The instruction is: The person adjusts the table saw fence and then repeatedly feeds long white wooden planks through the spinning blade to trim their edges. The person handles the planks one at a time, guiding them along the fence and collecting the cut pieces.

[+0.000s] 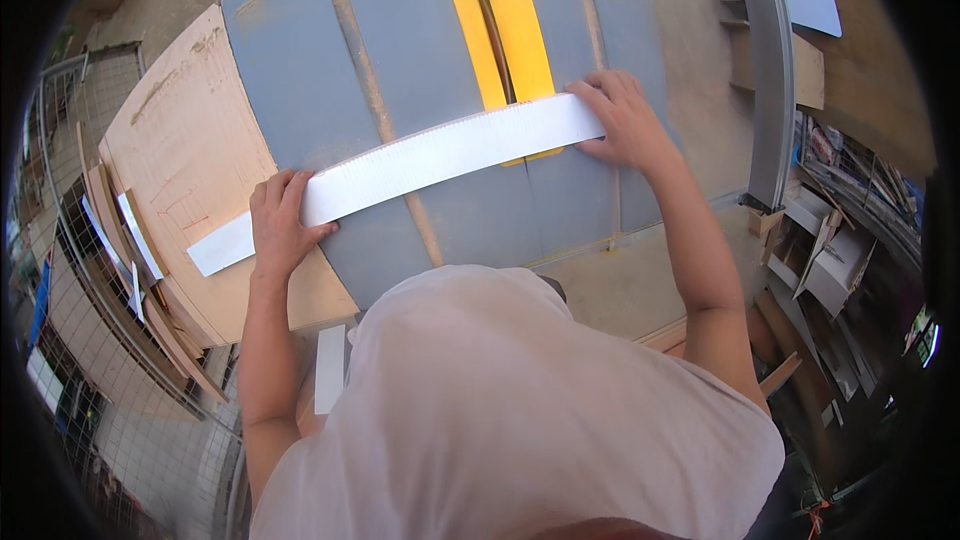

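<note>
Nearest is a pale shirt [500,410]. Beyond it, a long white strip [440,162] spans the grey desk [420,50], crossing a yellow insert [525,30]. The left hand [282,218] grips it near one end, the right hand [625,120] the other, probably spread to steady its length.

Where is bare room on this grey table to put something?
Bare grey tabletop lies beyond the white strip, between the light wood panel and yellow bars; a smaller patch between strip and shirt. Crowded: along the strip, at left hand and right hand.
</note>
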The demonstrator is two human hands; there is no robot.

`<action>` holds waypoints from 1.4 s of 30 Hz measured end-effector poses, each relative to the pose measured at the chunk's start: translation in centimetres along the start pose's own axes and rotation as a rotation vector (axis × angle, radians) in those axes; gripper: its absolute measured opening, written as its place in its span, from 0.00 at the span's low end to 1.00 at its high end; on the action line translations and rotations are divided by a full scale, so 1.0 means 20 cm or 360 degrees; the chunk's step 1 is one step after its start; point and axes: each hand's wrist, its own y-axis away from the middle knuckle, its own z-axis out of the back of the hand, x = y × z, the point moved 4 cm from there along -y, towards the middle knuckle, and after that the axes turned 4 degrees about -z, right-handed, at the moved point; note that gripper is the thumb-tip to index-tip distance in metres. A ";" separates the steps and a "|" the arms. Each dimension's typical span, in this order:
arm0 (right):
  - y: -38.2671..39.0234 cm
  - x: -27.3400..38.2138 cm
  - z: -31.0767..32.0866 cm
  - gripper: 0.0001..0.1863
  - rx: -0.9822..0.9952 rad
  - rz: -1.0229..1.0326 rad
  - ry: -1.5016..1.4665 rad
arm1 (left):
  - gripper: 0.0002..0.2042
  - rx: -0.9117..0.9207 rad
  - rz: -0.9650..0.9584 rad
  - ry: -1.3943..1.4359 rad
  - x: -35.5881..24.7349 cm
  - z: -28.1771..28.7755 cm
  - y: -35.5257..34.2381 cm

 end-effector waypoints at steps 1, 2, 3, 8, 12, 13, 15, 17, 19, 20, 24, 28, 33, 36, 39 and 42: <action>-0.01 0.00 0.01 0.41 0.0011 0.0009 -0.0004 | 0.45 0.0005 -0.0009 0.0007 0.01 0.00 -0.01; -0.02 0.01 0.02 0.42 0.0023 0.0017 -0.0009 | 0.45 0.0012 -0.0019 0.0015 0.02 -0.01 -0.01; -0.03 0.01 0.02 0.42 0.0045 0.0017 -0.0006 | 0.45 0.0018 -0.0030 0.0025 0.04 -0.02 -0.01; -0.08 -0.01 0.02 0.44 0.0097 0.0051 -0.0019 | 0.48 0.0013 -0.0035 0.0027 0.07 -0.04 -0.02; -0.09 -0.01 0.01 0.44 0.0049 0.0082 -0.0026 | 0.48 0.0017 -0.0029 0.0039 0.08 -0.03 -0.03; -0.09 -0.02 0.01 0.45 0.0041 0.0081 -0.0024 | 0.48 0.0015 -0.0032 0.0037 0.09 -0.03 -0.03; -0.09 -0.02 0.01 0.45 0.0027 0.0079 -0.0034 | 0.48 0.0039 -0.0022 0.0035 0.09 -0.03 -0.04; -0.09 -0.02 0.02 0.44 0.0014 0.0075 -0.0058 | 0.48 0.0053 -0.0023 0.0035 0.09 -0.02 -0.04; -0.09 -0.01 0.03 0.44 -0.0016 0.0091 -0.0059 | 0.48 0.0044 -0.0018 0.0035 0.10 -0.02 -0.04; -0.09 -0.01 0.04 0.43 -0.0031 0.0098 -0.0059 | 0.48 0.0039 -0.0019 0.0036 0.10 -0.02 -0.04; -0.09 -0.01 0.04 0.43 -0.0034 0.0080 -0.0096 | 0.48 0.0039 -0.0010 0.0056 0.10 -0.02 -0.05; -0.08 -0.02 0.04 0.42 -0.0051 0.0084 -0.0106 | 0.47 0.0059 0.0000 0.0041 0.10 -0.01 -0.06; -0.08 -0.02 0.03 0.41 -0.0101 0.0092 -0.0130 | 0.48 0.0078 0.0022 0.0015 0.10 0.00 -0.06; -0.08 -0.02 0.03 0.40 -0.0095 0.0088 -0.0113 | 0.48 0.0074 0.0014 0.0018 0.10 0.00 -0.07; -0.08 -0.02 0.03 0.38 -0.0112 0.0095 -0.0126 | 0.48 0.0080 0.0013 0.0013 0.10 -0.01 -0.07; -0.09 -0.02 0.03 0.36 -0.0121 0.0091 -0.0138 | 0.47 0.0069 -0.0011 0.0021 0.11 -0.01 -0.07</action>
